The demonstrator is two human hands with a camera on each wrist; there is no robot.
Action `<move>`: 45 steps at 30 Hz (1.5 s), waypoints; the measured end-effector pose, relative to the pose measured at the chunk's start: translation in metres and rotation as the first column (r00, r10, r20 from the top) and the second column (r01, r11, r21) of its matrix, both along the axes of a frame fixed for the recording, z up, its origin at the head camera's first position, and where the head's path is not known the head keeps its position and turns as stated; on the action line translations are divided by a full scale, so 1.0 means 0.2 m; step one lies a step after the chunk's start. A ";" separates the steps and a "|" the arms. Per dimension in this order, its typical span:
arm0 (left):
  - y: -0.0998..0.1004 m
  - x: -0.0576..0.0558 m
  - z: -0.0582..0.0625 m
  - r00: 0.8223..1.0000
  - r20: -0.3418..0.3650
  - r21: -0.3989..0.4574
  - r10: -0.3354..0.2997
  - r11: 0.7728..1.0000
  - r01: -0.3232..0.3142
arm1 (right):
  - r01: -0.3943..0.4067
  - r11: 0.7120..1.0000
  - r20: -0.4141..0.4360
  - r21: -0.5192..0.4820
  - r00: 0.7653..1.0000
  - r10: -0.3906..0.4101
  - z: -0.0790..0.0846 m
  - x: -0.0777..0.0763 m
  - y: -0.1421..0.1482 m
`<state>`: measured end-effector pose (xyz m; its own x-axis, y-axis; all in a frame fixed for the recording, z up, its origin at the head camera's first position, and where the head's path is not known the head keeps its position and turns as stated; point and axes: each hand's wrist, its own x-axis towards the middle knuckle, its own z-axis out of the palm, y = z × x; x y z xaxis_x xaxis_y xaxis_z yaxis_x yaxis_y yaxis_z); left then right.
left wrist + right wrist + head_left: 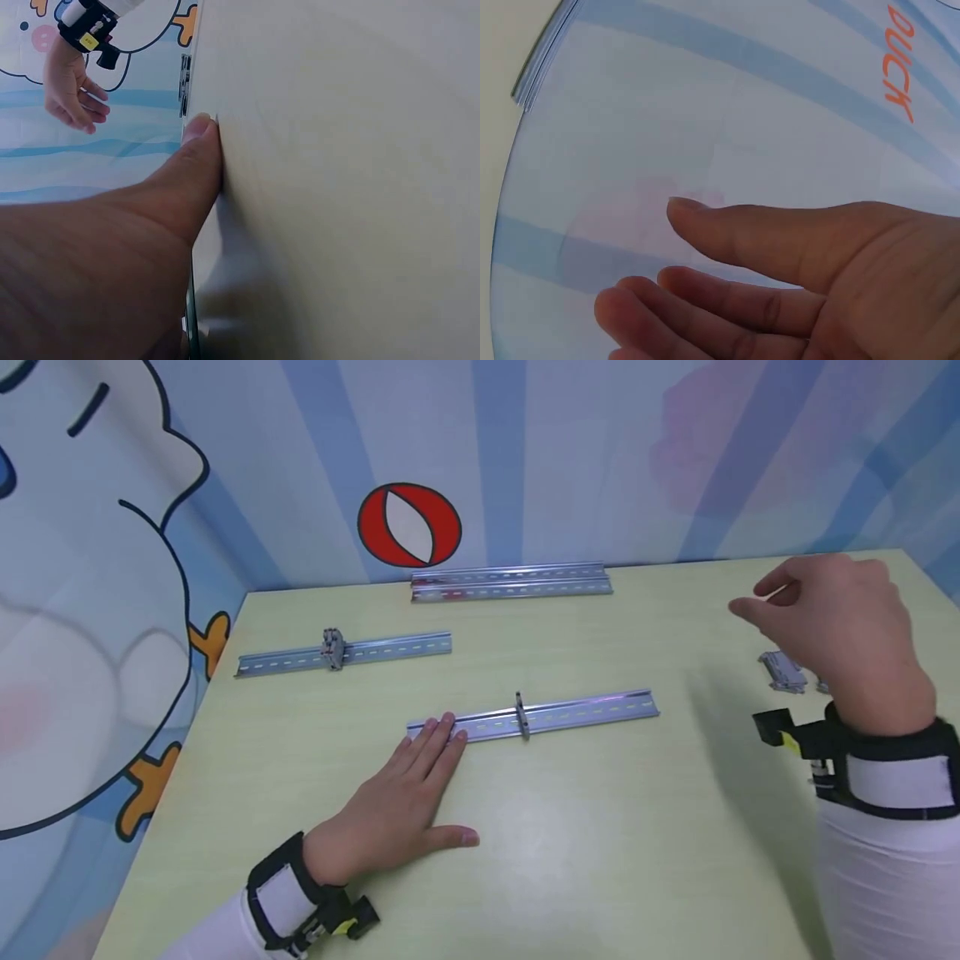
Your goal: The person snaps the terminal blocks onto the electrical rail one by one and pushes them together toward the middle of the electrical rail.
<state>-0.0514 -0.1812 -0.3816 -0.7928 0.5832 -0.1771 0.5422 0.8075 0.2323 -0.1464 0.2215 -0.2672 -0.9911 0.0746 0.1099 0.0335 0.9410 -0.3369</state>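
My left hand (401, 806) lies with straight fingers on the left end of a slotted metal DIN rail (592, 710), its thumb stretched out over the table. One thin grey clip-like piece (522, 716) stands upright across that rail near its middle. My right hand (847, 622) is raised above the right side of the table, with its fingers loosely bent. In the right wrist view, a gap shows between the thumb (735, 232) and the fingers, and nothing is held. Below this hand, small grey pieces (783, 672) lie on the table, partly hidden by it.
Farther left lies another slotted rail (397, 647) carrying a block of grey pieces (333, 649). Two more rails (517, 583) lie side by side at the back, against the printed wall (570, 460). All rest on a pale wooden table (600, 860).
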 end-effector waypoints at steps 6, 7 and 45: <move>0.00 0.00 0.01 1.000 -0.006 -0.005 0.002 1.000 -0.002 | 0.126 0.991 0.103 0.053 0.986 -0.131 -0.04 -0.06 0.12; 0.00 0.00 0.01 1.000 -0.006 -0.005 0.003 1.000 -0.003 | 0.137 0.989 0.123 0.058 0.982 -0.143 -0.06 -0.07 0.13; 0.01 0.00 0.01 1.000 0.013 -0.010 0.003 1.000 -0.003 | 0.064 0.998 0.348 -0.021 0.936 -0.053 -0.33 -0.16 0.37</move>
